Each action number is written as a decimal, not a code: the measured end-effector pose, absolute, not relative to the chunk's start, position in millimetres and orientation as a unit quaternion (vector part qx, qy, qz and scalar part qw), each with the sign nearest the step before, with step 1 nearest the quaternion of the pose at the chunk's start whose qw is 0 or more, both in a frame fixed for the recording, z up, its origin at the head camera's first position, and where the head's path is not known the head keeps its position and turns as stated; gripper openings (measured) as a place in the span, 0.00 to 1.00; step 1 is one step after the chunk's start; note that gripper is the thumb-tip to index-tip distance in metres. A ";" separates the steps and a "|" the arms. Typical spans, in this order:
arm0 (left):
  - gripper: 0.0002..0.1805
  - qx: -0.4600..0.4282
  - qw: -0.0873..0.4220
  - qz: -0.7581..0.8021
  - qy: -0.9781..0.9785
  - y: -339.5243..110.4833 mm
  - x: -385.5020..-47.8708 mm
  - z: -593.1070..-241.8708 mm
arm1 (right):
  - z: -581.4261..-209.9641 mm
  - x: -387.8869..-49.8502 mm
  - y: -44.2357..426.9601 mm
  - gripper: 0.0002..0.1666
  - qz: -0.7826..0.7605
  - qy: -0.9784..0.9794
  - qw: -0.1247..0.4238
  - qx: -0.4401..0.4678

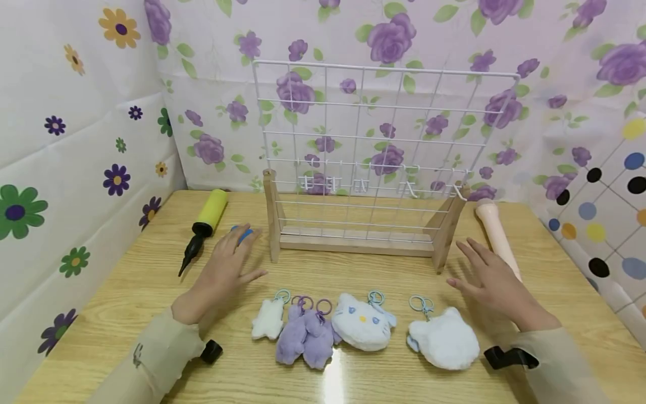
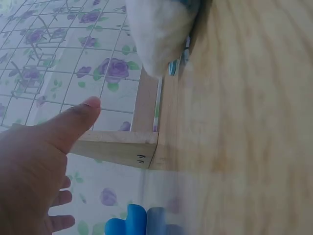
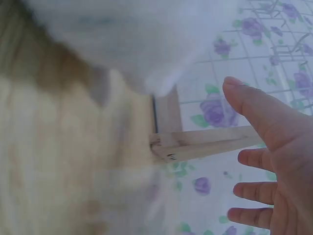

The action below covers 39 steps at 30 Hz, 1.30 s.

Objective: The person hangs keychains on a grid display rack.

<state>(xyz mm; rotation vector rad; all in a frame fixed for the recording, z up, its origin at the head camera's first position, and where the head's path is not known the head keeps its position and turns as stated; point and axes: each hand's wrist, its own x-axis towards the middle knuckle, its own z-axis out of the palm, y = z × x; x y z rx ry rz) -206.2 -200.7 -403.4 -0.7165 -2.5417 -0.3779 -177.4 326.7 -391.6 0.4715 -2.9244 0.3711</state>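
Note:
My left hand [image 1: 222, 266] hovers with spread fingers over the table's left side, in front of a small blue object [image 1: 245, 234] that its fingers partly hide. To the right, my right hand [image 1: 497, 283] is likewise spread and holds nothing, close to a pale pink rod [image 1: 497, 233]. Between the hands lies a row of plush keychains: a small white one [image 1: 269, 318], two purple ones [image 1: 319, 339], a white cat head [image 1: 362, 325] with a blue bow, and another white plush [image 1: 446, 339] with its face not showing. Each has a ring.
Behind the keychains stands a white wire grid [image 1: 355, 137] on a wooden base [image 1: 355, 244], with several white hooks [image 1: 360, 184] hung on it. A yellow-green hand pump [image 1: 212, 210] with a black nozzle lies at left. Flower-patterned cloth surrounds the table.

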 end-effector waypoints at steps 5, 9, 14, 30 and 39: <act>0.46 -0.271 0.274 -0.159 -0.909 -198.5 -211.2 -401.9 | -381.8 -173.5 324.6 0.51 0.151 -0.973 0.067 0.160; 0.46 -0.276 0.300 -0.190 -0.893 -196.5 -214.8 -400.5 | -373.7 -170.6 320.6 0.48 0.162 -0.973 0.061 0.156; 0.46 -0.258 0.286 -0.248 -0.889 -191.6 -219.3 -399.6 | -367.8 -167.0 315.4 0.41 0.170 -0.969 0.066 0.164; 0.36 -0.189 0.149 -0.473 -0.848 -177.3 -237.0 -400.2 | -357.6 -159.1 289.3 0.23 0.213 -0.940 0.089 0.250; 0.34 -0.166 0.113 -0.499 -0.843 -175.2 -244.0 -408.1 | -370.3 -159.6 280.9 0.21 0.242 -0.931 0.040 0.271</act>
